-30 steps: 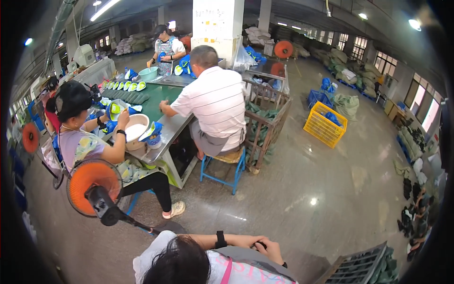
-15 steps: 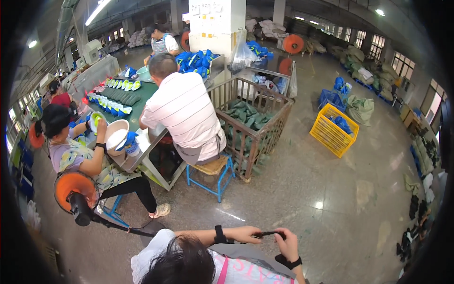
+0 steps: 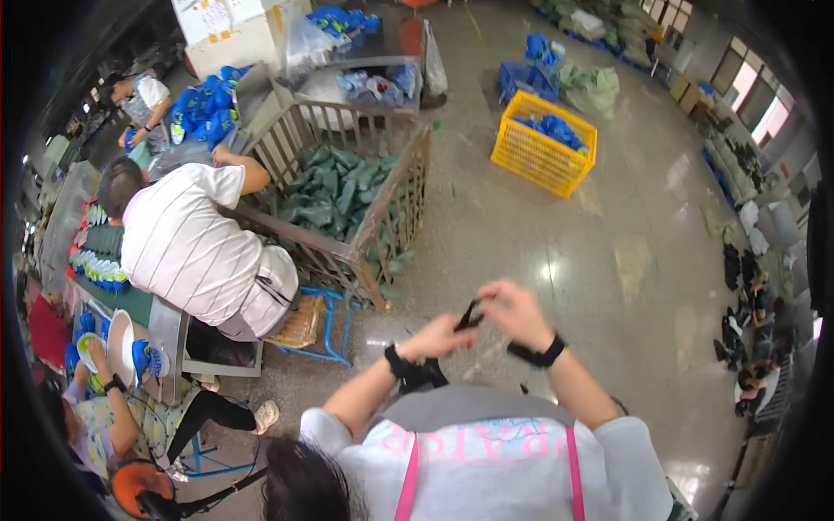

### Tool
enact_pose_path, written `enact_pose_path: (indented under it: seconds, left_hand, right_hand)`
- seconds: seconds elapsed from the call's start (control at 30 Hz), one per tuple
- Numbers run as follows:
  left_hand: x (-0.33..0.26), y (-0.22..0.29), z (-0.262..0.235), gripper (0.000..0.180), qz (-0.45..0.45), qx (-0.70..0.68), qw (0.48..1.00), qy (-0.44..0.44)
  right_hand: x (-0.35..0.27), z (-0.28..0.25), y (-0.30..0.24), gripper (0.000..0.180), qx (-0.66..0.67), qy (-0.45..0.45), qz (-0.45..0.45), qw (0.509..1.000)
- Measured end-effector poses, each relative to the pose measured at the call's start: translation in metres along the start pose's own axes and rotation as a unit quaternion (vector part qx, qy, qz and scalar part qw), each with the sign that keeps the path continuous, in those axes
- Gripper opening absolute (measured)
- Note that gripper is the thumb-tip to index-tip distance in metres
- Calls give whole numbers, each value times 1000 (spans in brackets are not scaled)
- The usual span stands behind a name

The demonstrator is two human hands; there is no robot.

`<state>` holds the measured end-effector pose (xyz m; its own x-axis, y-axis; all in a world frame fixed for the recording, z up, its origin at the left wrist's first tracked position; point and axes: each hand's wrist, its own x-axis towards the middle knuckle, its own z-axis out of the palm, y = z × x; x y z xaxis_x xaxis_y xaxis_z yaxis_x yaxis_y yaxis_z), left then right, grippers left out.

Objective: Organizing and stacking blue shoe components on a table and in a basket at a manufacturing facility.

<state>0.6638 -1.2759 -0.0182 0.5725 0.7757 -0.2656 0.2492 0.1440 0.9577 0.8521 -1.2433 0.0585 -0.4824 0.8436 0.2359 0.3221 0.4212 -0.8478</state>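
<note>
In front of my chest I hold a short, narrow black strap-like strip (image 3: 470, 316), stretched between both hands. My left hand (image 3: 437, 338) is closed on its lower end. My right hand (image 3: 514, 311) pinches the upper end, with its fingers curled over. Motion blur hides the exact kind of the strip. Each wrist wears a black band, the left one (image 3: 399, 361) and the right one (image 3: 540, 352). Below my left wrist a black object (image 3: 425, 377) lies against the grey cloth at my chest; I cannot make out its kind.
Ahead to the left, a slatted crate (image 3: 347, 247) holds many green foot-shaped pieces. Beside it a person in a striped shirt (image 3: 195, 252) sits on a blue-legged stool (image 3: 327, 334). A yellow basket (image 3: 547, 182) with blue items stands on the floor (image 3: 486, 234). An orange fan (image 3: 139, 482) is lower left.
My view has swung to the right and down. Both hands have come up in front of me, still on the black strip. The seated person now reaches an arm toward the crate.
</note>
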Motion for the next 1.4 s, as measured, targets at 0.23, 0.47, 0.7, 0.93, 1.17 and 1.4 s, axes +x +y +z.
enact_pose_path:
  seconds: [0.23,0.47,0.7,0.93,1.17,1.4]
  left_hand:
    - [161,84,-144,24,110,-375,903,179]
    - [299,132,-197,34,164,-583,793,66]
    - [413,131,-277,25,127,-657,738,83]
    - [468,149,-359,20,132,-601,741,267]
    - [543,143,-490,10,208,-600,693,341]
    - [697,134,-538,28,-56,-276,920,272]
  right_hand:
    - [137,-114,88,31,123,139,68,980]
    - [233,-134,193,33,333,90,146,927]
    - [339,-167,276,30,325,-40,123,937]
    - [449,-132,335,37,453,-334,43,826]
    - [585,-178,381,21,333,-372,150,853]
    - [734,-256,424,9,293,-8,179,939]
